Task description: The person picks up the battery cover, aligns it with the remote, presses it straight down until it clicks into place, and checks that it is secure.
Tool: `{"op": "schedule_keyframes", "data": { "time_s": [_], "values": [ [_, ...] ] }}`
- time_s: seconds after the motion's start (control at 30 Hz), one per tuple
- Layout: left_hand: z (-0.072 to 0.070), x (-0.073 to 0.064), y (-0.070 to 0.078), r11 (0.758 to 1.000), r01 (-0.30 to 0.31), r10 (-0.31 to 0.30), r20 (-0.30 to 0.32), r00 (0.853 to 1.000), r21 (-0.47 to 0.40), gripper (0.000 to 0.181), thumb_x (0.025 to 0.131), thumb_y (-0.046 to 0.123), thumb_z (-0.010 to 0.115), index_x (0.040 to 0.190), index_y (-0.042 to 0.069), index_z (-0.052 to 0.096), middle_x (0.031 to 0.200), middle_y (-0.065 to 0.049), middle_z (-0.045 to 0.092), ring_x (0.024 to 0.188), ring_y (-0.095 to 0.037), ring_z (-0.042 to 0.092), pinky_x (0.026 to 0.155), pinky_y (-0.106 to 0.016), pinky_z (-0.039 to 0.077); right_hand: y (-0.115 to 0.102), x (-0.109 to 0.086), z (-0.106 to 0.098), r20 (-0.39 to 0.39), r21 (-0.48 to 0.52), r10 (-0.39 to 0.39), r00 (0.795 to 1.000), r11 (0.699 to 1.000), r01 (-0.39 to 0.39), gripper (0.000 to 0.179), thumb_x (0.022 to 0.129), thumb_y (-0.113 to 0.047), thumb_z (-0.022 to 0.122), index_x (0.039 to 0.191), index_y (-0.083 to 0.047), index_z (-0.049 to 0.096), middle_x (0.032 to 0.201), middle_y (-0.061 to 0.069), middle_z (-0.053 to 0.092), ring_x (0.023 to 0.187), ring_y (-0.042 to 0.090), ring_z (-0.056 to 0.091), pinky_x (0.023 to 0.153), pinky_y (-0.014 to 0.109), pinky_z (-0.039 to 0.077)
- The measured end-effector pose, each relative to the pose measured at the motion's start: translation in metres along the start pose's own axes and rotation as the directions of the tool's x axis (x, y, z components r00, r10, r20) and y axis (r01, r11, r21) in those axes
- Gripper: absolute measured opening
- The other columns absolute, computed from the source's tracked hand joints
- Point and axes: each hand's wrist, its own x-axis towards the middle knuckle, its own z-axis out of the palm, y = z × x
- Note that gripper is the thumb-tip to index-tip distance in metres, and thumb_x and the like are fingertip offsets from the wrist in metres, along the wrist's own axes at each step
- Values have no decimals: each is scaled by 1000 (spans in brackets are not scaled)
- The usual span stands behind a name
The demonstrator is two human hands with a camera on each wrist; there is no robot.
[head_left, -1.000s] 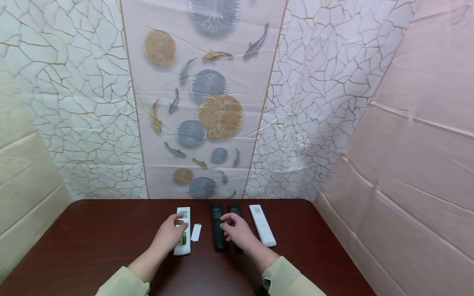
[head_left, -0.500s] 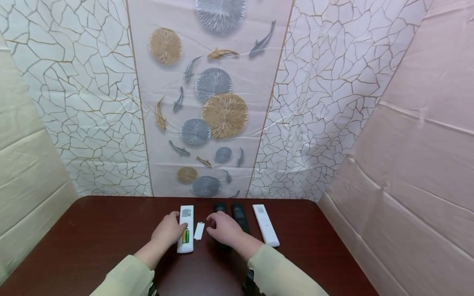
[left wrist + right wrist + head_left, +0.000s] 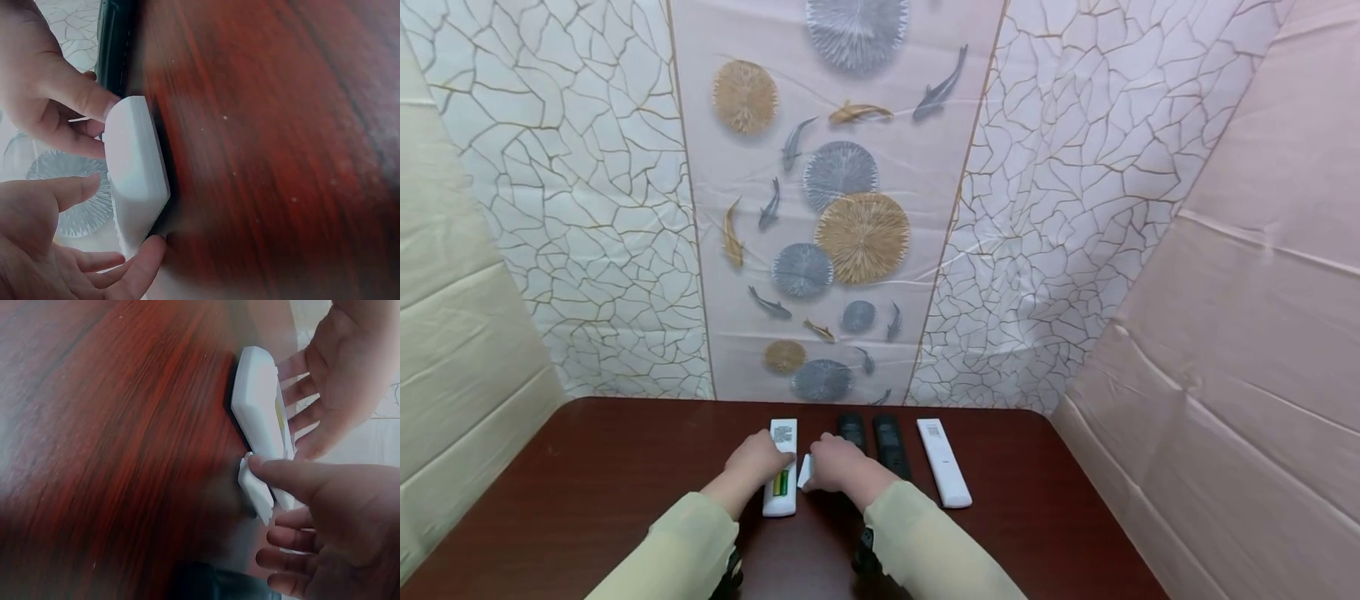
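A white remote control [image 3: 779,505] lies back side up on the table, with green batteries [image 3: 780,482] showing in its uncovered compartment. My left hand [image 3: 751,463] holds it across the middle; in the left wrist view, the thumb is over one side and the fingertips are down by the other edge. Just to the right is the small white battery cover [image 3: 806,472]. My right hand [image 3: 835,465] pinches this cover, its thumb [image 3: 275,470] lying on the cover's near end in the right wrist view. The right fingers partly hide the cover in the head view.
Two black remote controls [image 3: 852,428] [image 3: 891,446] lie to the right of the cover, one partly under my right forearm. Farther right is another white remote control [image 3: 945,467]. The dark red wooden table [image 3: 587,483] meets a patterned backdrop [image 3: 820,333] behind.
My right hand has moved left from the black remote controls to the battery cover and taken hold of it. The left hand has settled on the white remote control, thumb at its right edge.
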Motion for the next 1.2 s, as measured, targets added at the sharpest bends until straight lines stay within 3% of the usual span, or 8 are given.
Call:
{"op": "schedule_keyframes", "data": {
  "time_s": [0.23,0.5,0.7,0.97,1.2],
  "values": [
    [-2,-1,6,1000,11,-11,0,1000,11,49,84,30,77,109,-10,63,87,-15,64,72,-23,62,65,-43,53,-1,7,3,10,-25,5,1000,1000,-4,45,82,-44,80,113,-13,71,103,4,59,89,18,56,87,37,51],
    [-3,-1,12,999,32,-32,22,999,1,47,84,29,78,106,-10,64,86,-15,61,73,-24,61,67,-41,54,2,10,3,-32,-30,11,999,999,-11,57,78,-48,83,121,-15,64,112,3,60,101,20,58,91,39,49],
    [-4,-3,11,998,29,-28,17,999,-52,50,83,25,78,109,-13,60,87,-16,61,74,-25,62,66,-40,54,4,13,4,-40,45,-25,999,999,27,57,77,-42,85,122,-16,61,111,2,60,100,18,58,90,39,50],
    [1,5,4,987,45,-41,28,999,-155,56,83,21,78,118,-14,53,93,-18,62,75,-25,62,57,-37,52,8,13,3,-124,151,-24,992,988,42,28,87,-29,78,107,-17,62,95,-3,59,79,10,56,68,28,49],
    [6,11,-1,971,124,-121,28,992,-205,37,93,20,66,109,-12,58,86,-16,62,70,-24,62,54,-33,52,10,12,6,-172,293,12,985,955,40,12,96,-25,68,106,-20,65,94,-7,64,80,7,59,67,27,50]
  ]
}}
